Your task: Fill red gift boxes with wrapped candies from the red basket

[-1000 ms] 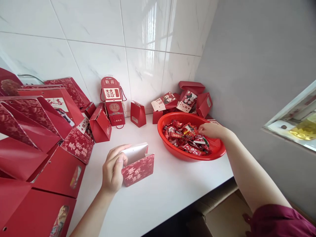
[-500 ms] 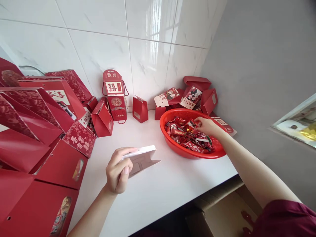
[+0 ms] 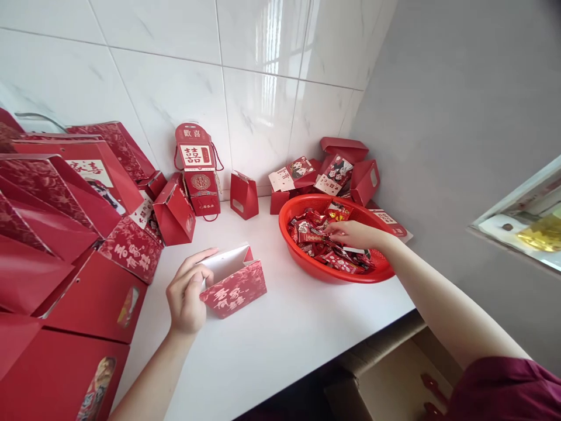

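Observation:
My left hand point(image 3: 188, 289) grips the rim of a red patterned paper gift box point(image 3: 239, 289) with white characters. Its white inside faces up and its top is unfolded; the box is tilted over the table. Inside the red plastic basket point(image 3: 307, 268), my right hand point(image 3: 348, 234) reaches down among wrapped candies point(image 3: 309, 231). The fingertips point into the pile and are partly hidden, so whether they pinch a candy does not show.
Several red gift boxes point(image 3: 99, 292) crowd the left side. A tall handled box point(image 3: 200, 169) and a small red box point(image 3: 244, 196) stand by the tiled wall. More boxes point(image 3: 302, 175) lie behind the basket. A cardboard carton point(image 3: 394, 380) sits below the white table's point(image 3: 280, 339) front edge.
My left hand has turned the gift box, so its patterned side and opening now show. My right hand has moved slightly left and lower within the candies.

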Tool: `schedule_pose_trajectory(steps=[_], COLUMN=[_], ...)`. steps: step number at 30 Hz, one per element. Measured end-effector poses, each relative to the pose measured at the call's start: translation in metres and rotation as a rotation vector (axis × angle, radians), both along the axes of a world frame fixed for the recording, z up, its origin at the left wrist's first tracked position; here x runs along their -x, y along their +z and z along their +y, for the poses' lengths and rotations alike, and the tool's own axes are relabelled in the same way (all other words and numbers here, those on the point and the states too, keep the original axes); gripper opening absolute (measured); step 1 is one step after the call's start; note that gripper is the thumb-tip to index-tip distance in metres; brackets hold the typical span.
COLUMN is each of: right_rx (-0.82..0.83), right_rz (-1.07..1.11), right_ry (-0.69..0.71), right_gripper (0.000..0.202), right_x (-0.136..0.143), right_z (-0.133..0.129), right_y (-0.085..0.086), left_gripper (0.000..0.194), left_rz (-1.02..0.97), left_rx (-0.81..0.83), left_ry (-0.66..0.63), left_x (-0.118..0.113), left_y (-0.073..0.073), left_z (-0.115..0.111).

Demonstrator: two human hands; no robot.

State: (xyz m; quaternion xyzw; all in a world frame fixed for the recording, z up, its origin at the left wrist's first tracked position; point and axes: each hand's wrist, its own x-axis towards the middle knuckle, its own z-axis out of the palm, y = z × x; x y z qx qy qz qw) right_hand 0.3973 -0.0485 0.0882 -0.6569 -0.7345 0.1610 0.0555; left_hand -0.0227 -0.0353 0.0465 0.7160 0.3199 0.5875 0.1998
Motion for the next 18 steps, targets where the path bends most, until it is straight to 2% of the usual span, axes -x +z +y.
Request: schedule_pose_trajectory(steps=[5,8,11,15,18], right_rx=[0.072,0.017,-0.056,-0.221,-0.289], right_rz=[-0.203,-0.281,-0.248,-0.055,0.354], right_ry=[0.013,0.017,0.03,0.011,0.067], right_gripper=[0.043,0.035,0.024,0.021,0.023], right_x=[0.028,0.043,0.048,0.056,0.083], right_z=[0.024,0.037,0.039,0.021,-0.003], right_y=[-0.014,-0.018,-0.011,0.008,0.021], left_gripper=[0.037,0.038,0.038,0.038,0.038], left_rz=[0.027,0.054,0.074,0.09,0.12], left_rx=[0.014,0.022,0.008,-0.01,-0.012], left_ry=[0.011,0.027,0.023,-0.003,-0.022], left_x=[-0.001,0.001,0.004,0.005,0.004], left_y=[-0.002,-0.001,-0.001,-0.002,-0.001], left_z=[-0.002,-0.003,-0.002,-0.003,-0.006])
